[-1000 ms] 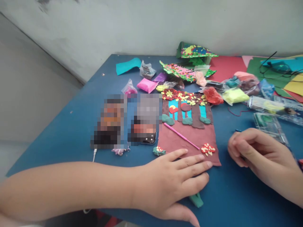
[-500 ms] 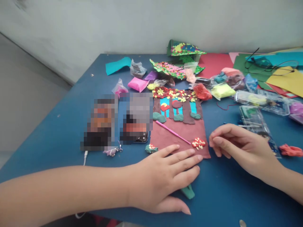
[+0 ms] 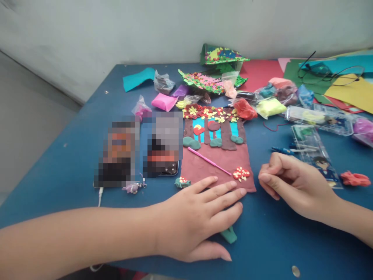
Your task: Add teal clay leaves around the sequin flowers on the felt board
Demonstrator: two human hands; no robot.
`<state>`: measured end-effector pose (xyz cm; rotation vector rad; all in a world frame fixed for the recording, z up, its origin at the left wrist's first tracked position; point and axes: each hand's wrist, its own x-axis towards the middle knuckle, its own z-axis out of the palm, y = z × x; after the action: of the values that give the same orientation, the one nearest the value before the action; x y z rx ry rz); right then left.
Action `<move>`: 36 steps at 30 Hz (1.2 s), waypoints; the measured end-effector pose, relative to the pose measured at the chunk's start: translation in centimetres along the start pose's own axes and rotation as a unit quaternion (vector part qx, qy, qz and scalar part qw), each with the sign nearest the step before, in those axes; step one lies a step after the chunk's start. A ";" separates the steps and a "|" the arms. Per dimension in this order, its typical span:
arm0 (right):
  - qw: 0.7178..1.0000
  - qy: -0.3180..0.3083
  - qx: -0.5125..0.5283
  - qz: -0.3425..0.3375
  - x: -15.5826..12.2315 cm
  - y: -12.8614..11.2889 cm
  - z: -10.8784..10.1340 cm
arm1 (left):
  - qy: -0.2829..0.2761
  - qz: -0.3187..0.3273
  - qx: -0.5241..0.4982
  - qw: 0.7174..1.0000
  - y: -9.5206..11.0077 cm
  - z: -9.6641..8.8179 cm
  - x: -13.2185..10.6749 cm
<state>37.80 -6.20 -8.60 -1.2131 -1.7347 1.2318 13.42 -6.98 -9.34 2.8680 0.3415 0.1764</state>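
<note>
My left hand lies flat with its fingers spread over the lower edge of a clay picture, a brown square with trees, blue gaps and small flowers along its top. A piece of green clay pokes out from beneath this hand. To the right of the picture, my right hand is held in a pinch, thumb against curled fingers; whatever they hold, if anything, is hidden. Across the brown clay lies a thin pink tool. A red clay patch with pale dots sits near the picture's lower right corner.
Two blurred phones lie left of the picture, one with a white cable. Behind are bagged clays, a decorated green cone, coloured papers and glasses. A clear case lies beyond my right hand.
The whole view has shifted slightly, so things appear further left. My right hand's thumb and fingers have drawn closer together. My left hand stays on the picture's lower edge.
</note>
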 end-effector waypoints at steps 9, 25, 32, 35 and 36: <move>0.997 -0.013 -0.063 -0.049 -0.5 0.3 -0.2 | -0.014 0.002 -0.006 1.000 -0.1 -0.1 0.1; 0.994 0.001 -0.078 -0.074 -0.4 0.3 0.0 | -0.003 0.000 -0.012 1.000 -0.1 0.3 0.1; 0.999 0.034 0.004 0.010 -0.4 0.2 0.2 | -0.005 0.004 -0.007 1.000 -0.1 0.1 0.1; 0.998 0.039 0.020 0.036 -0.2 0.0 -0.1 | -0.008 0.005 -0.005 1.000 -0.1 0.0 0.1; 0.998 0.034 0.025 0.039 -0.2 0.0 -0.2 | -0.009 0.005 -0.005 1.000 -0.1 -0.1 0.1</move>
<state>38.00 -6.30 -8.55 -1.2889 -1.6125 1.2569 13.51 -6.86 -9.30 2.8599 0.3221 0.1548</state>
